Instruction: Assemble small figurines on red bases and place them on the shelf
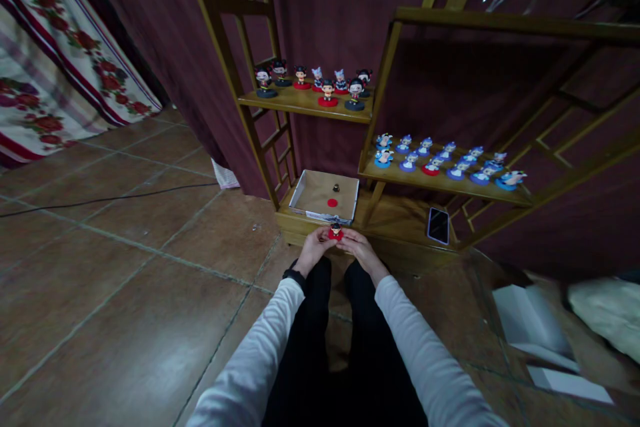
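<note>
Between my two hands, in front of the low shelf, is a small figurine (335,232) with black hair and red clothing or base. My left hand (315,244) has its fingers closed on the figurine's left side. From the other side my right hand (361,245) grips it too, with fingertips close to the left ones. Just beyond my hands stands a shallow cardboard box (313,193) with white edges. Inside it lie a round red base (332,203) and a small dark figurine piece (336,188).
Several figurines stand on the upper left shelf (300,102). Blue and purple ones line the right shelf (450,185). A phone (439,225) lies at the lower right. White packaging (533,323) sits on the floor at right; a black cable (110,199) crosses the tiles at left.
</note>
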A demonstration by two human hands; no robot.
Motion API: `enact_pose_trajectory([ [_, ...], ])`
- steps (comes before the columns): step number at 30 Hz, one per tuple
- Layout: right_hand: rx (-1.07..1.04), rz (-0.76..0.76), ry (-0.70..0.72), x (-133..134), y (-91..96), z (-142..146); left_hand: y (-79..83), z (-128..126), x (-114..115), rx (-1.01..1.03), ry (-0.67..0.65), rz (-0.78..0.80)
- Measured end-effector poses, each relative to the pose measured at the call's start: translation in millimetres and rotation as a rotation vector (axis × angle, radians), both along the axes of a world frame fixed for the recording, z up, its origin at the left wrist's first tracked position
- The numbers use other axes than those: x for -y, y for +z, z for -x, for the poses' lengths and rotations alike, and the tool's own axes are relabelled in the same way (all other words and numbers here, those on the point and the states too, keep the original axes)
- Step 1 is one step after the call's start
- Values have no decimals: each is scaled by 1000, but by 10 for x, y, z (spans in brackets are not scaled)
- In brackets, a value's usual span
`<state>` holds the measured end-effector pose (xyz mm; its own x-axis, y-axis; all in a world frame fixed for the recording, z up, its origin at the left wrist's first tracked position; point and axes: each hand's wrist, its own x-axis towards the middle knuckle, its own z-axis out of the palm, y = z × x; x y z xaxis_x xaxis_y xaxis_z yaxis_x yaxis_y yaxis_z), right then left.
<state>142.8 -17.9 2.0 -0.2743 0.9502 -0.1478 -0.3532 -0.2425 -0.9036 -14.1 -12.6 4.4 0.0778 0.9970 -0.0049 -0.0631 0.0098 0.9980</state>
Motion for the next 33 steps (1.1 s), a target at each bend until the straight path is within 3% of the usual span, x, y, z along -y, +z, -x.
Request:
enact_pose_trajectory([
  [8,52,-34,-78,-4,-7,15,59,30,10,68,-101,66],
  [17,26,-19,-14,-4,15,22,40,40,10,190,-117,107],
  [33,125,-55,-76,-26,-49,61,31,70,2,201,-96,138],
])
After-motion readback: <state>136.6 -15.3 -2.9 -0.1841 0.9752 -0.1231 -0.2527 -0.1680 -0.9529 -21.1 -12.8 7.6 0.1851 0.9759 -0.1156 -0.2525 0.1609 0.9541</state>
